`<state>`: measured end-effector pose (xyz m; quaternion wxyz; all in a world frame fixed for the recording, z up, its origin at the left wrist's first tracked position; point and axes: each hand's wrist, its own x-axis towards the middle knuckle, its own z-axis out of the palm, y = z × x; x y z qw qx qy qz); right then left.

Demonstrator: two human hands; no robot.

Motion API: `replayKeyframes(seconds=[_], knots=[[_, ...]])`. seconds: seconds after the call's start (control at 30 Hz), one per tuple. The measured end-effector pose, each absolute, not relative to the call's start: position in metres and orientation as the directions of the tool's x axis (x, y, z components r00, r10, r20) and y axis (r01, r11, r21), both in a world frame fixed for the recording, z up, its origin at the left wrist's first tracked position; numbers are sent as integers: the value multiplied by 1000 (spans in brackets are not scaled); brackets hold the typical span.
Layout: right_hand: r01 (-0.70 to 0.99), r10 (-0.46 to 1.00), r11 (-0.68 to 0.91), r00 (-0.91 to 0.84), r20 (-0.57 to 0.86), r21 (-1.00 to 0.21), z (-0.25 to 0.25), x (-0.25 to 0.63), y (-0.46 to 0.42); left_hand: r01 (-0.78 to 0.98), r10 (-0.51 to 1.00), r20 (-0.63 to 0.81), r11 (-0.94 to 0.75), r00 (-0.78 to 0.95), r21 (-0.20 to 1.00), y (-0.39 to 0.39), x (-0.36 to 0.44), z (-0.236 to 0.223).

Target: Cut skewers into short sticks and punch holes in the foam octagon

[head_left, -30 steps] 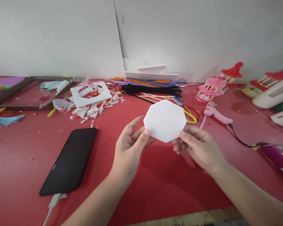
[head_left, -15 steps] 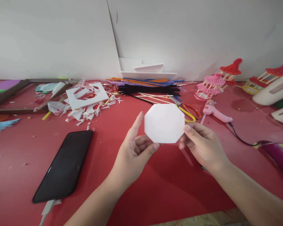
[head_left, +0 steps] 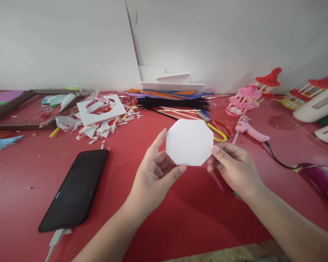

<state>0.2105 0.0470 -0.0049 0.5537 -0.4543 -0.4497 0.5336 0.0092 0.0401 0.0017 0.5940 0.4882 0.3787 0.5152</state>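
While both bare forearms extend over the near edge of the red desk, the left hand, forefinger raised, grips a flat white octagonal board low down between thumb and curled fingers; the right hand pinches its right edge, thumb facing up, keeping it above the desktop. Beyond lie yellow-and-orange-handled metal scissors and, towards the far edge, fuzzy black stems
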Motion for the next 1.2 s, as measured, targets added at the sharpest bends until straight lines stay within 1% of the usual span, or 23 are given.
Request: replayKeyframes(seconds=[0.07,0.13,0.27,0.33,0.4,0.47,0.53,0.6,0.73,0.83,0.93,1.03,1.13,1.2], knots=[[-171,1000,17,6,16,-985,-5,211,46,-244,987,55,-17,151,970,40,10,3],[-125,999,5,-40,10,-992,-4,210,45,-230,996,47,-29,73,973,40,9,4],[-3,977,-36,-209,-34,-999,1,206,42,-185,994,44,-62,-102,981,43,5,6],[-22,967,-48,-251,-41,-999,2,203,42,-168,988,56,-80,-145,982,44,4,6],[-86,973,-35,-229,-14,-996,2,203,42,-163,985,63,-89,-160,983,45,3,5],[-143,988,13,-153,35,-990,0,203,42,-170,986,57,-84,-156,982,45,4,4],[-165,994,65,-77,78,-984,-1,205,43,-178,987,46,-74,-156,981,45,4,2],[-152,994,89,-56,98,-984,0,207,43,-178,986,32,-61,-161,982,45,4,1],[-75,990,62,-122,71,-995,0,207,42,-196,983,24,-60,-182,979,45,3,-1],[-10,977,60,-204,61,-998,-3,207,40,-230,983,38,-80,-181,970,44,2,-1],[67,974,85,-216,68,-994,-4,208,40,-261,985,49,-91,-165,961,44,2,1],[118,980,96,-183,73,-988,-3,210,40,-278,996,78,-87,-43,957,42,3,2],[130,984,108,-156,87,-986,-2,210,40,-221,985,148,-126,85,967,39,5,2],[135,984,125,-144,105,-983,-1,209,40,-133,974,193,-177,117,975,37,7,0]])
